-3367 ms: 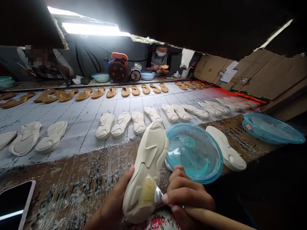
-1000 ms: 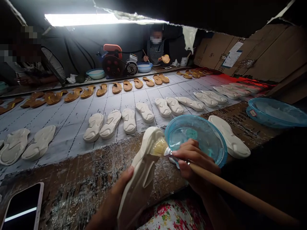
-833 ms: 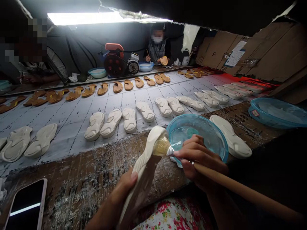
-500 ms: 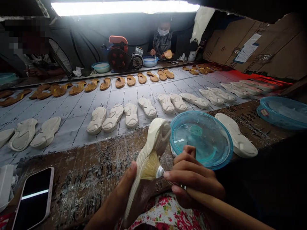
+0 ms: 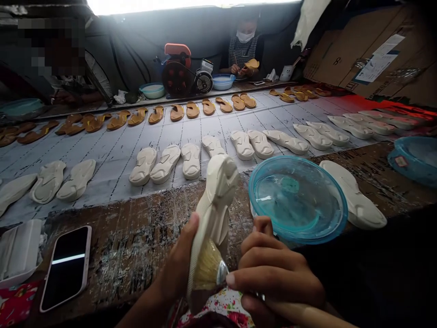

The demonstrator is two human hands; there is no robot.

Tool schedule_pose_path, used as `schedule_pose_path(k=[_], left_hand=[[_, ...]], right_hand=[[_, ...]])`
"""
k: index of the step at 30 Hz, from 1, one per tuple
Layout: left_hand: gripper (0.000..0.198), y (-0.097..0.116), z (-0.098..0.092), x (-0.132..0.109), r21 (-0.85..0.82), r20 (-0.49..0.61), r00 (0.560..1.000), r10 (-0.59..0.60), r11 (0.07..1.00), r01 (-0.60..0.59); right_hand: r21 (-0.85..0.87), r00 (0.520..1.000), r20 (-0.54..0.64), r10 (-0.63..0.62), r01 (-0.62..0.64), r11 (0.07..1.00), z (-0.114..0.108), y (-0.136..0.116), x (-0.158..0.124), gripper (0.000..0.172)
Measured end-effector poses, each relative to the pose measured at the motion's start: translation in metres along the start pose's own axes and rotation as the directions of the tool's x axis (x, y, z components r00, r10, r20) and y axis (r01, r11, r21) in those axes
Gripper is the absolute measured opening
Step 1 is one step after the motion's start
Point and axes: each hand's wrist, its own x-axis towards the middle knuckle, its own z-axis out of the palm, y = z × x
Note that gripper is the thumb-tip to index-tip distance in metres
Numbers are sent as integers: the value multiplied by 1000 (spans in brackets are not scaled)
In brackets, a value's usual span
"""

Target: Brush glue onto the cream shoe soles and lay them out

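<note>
My left hand grips a white shoe sole by its side, heel or toe end up, in the lower middle of the view. My right hand is closed on the wooden handle of a brush. The brush's pale bristles press against the lower part of the sole's face. Just beyond my right hand stands a blue bowl with whitish liquid. To its right lies another white sole.
White soles and brown sandal pieces line a marked white belt. A phone lies left on the brown ledge. A masked person works across, near a machine. A second bowl stands right.
The brush has moved down the sole, and the sole is held more upright. The view has shifted, so the table's things appear farther right. The person across has brought both hands closer together.
</note>
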Motion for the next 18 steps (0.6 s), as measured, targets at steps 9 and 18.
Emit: schedule_pose_path(k=[9, 18], left_hand=[[50, 6, 8, 28, -312, -229, 930, 286, 884, -349], [53, 14, -9, 44, -451, 253, 938, 238, 887, -104]], right_hand=[[-303, 962, 272, -28, 113, 946, 5, -15, 2, 15], [-182, 997, 72, 41, -27, 983, -15, -8, -8, 16]])
